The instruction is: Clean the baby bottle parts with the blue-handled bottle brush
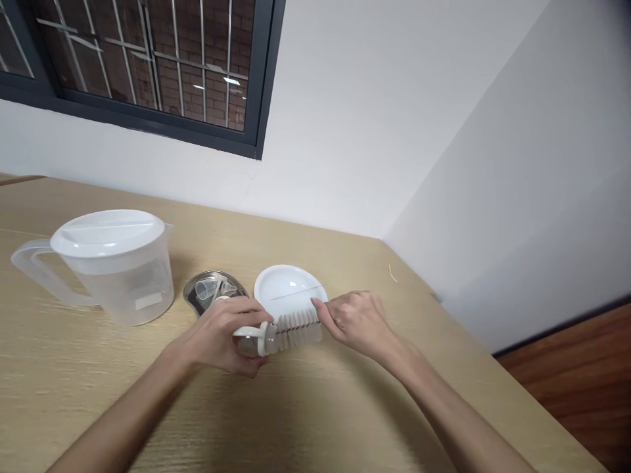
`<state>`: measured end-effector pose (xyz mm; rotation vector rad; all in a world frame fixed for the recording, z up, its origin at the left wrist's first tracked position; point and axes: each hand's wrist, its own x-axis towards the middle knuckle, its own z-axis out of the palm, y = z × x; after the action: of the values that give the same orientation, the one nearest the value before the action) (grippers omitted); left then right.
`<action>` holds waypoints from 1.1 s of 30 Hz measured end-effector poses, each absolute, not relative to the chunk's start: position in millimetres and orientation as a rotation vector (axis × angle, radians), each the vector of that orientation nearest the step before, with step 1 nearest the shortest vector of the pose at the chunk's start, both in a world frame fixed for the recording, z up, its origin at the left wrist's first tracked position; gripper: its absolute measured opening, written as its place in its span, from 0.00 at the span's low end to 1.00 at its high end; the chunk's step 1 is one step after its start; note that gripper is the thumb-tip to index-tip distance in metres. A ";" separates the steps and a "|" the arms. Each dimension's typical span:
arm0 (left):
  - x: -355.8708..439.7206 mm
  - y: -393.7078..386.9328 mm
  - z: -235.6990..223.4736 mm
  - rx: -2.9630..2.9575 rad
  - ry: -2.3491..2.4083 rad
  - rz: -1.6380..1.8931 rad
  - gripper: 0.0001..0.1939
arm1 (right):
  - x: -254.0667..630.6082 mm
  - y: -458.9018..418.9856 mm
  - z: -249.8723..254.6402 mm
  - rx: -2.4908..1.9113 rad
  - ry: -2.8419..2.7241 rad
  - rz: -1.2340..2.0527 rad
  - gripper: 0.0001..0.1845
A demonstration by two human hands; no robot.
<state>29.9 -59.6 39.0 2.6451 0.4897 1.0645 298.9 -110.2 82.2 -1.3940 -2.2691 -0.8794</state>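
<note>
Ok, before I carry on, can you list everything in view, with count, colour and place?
Pitcher: 1, translucent with white lid, on the table at left
Metal dish: 1, silvery, right of the pitcher
Small plastic parts: several, mostly clear, in the metal dish, exact count unclear
White dish: 1, beyond the hands
Bristle brush: 1, whitish bristles, between the hands
Ringed piece: 1, clear and white, in the left hand
Thin strand: 1, pale, table's right side
Table: 1, light wood, underneath
Barred window: 1, dark frame, upper left
Walls: 2, white, behind and right
Panel: 1, reddish brown, lower right
Hands: 2, left and right, at centre
</note>
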 end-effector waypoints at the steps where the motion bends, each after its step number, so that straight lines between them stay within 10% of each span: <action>1: 29.9 -59.3 39.0 2.616 0.508 1.120 0.24 | 299.0 -110.7 81.8 -1.395 -2.247 -0.885 0.35; 33: 34.2 -66.0 42.2 2.452 0.801 1.015 0.20 | 294.5 -131.0 98.5 -1.258 -2.250 -1.146 0.28</action>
<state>34.2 -66.0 42.2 2.4521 0.8010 1.0153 294.5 -131.0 98.5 -1.2577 -2.2497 -1.1459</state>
